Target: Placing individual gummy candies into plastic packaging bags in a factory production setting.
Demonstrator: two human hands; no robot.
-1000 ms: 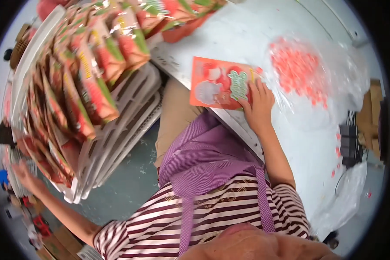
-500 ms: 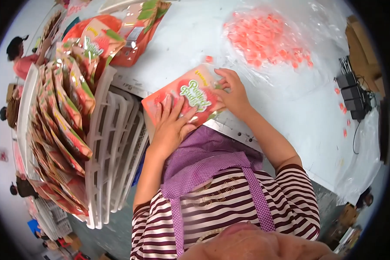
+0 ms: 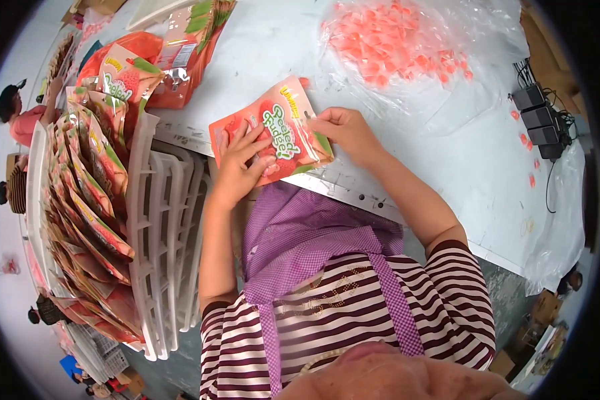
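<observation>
A red and pink printed candy pouch point(image 3: 285, 110) lies on the table's near edge, tilted, with a green corner at its right. Spread across its lower left part is my left hand point(image 3: 237, 170), fingers apart and pressing flat. My right hand point(image 3: 350, 135) is closed, thumb and forefinger pinched at the pouch's right edge by a small notch or hole. Whatever else those fingertips may hold is too small to make out. Beyond the pouch, a heap of small pink plastic pieces point(image 3: 380, 43) rests on a clear plastic sheet.
To the left, a stack of white plastic crates point(image 3: 143, 200) carries many filled pouches point(image 3: 90, 193) on top. More flat pouches point(image 3: 183, 57) are piled at the back left. Black power adapters point(image 3: 539, 120) with cables sit at the table's right edge. Other people work at far left.
My right hand has gone from loosely spread fingers to a pinch at the pouch's right edge. The pouch lies flatter, with less glare. The whole view has shifted slightly.
</observation>
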